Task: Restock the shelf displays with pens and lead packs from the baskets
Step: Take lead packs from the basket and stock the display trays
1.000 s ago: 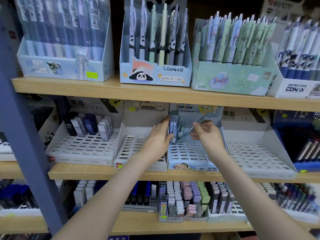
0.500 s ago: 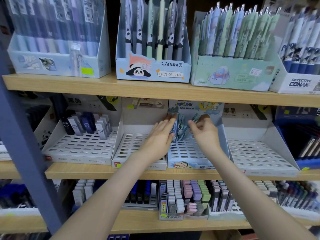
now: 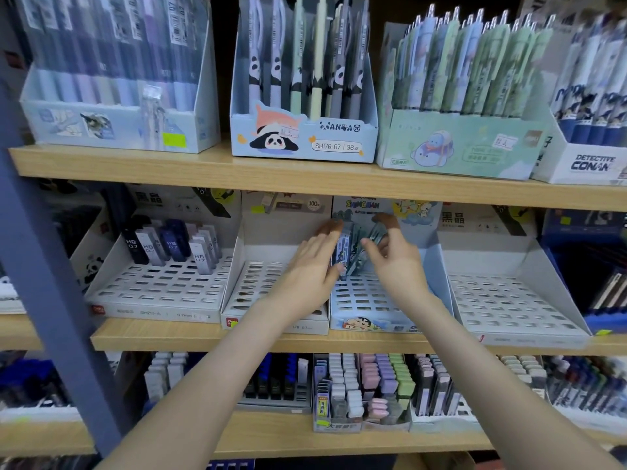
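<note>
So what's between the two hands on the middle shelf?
A few lead packs, standing at the back of the cartoon tray; the left hand rests flat against them and the right hand grips them. The head view shows it.

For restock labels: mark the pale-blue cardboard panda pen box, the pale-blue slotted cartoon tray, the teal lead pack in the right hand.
pale-blue cardboard panda pen box [image 3: 339,145]: head view, front label.
pale-blue slotted cartoon tray [image 3: 366,300]: head view, slotted floor.
teal lead pack [image 3: 373,235]: head view, upper end.
</note>
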Available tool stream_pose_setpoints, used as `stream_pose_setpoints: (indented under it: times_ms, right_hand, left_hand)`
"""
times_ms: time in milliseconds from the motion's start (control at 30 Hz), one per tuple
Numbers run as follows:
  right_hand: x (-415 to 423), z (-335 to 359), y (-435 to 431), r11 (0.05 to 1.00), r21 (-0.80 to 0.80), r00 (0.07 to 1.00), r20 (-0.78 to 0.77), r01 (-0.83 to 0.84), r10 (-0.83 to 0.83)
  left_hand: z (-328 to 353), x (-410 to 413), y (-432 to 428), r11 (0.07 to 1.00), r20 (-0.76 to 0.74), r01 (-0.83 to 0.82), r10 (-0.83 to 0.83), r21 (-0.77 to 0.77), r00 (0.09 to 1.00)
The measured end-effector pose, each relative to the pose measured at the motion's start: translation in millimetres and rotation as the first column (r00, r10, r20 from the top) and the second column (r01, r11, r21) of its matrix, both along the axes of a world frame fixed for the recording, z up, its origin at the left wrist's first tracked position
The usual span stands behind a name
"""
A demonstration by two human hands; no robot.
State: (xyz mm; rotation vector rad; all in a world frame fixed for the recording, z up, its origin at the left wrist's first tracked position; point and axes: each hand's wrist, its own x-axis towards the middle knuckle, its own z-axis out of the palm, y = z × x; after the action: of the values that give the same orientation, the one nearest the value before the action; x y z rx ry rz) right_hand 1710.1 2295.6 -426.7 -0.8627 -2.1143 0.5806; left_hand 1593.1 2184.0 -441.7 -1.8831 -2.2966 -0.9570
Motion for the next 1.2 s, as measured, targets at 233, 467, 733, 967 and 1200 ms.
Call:
stream_pose_setpoints:
  times_ms: [233,467,733,967,1200]
  right_hand:
    - [-2,4,6,0.999,0.032,0.999,0.001,-0.032,0.032]
    - [-5,7,12,0.999,-0.032,1.000,-0.001,-0.009,0.009]
    - [-8,5,8,0.996,0.084,0.996,0.087,-0.024,0.016]
    - [-10,6,9,0.997,0.076,0.994,0.103,0.017,-0.025]
    - [-12,3,5,0.999,0.004,0.995,0.090,0.050,-0.050]
  left_hand:
    - [0,-2,1,1.000,-0.118,-0.003,0.005,0.022,0.993]
    - [-1,-3,3,0.996,-0.266,0.013,0.010,0.085,0.964]
    - [0,-5,4,0.995,-0.234,0.033,-0.009,0.095,0.972]
    - [-1,-6,4,0.995,-0.246,0.031,-0.008,0.091,0.969]
    - [-4,-6,6,0.995,-0.232,0.033,-0.011,0.090,0.973]
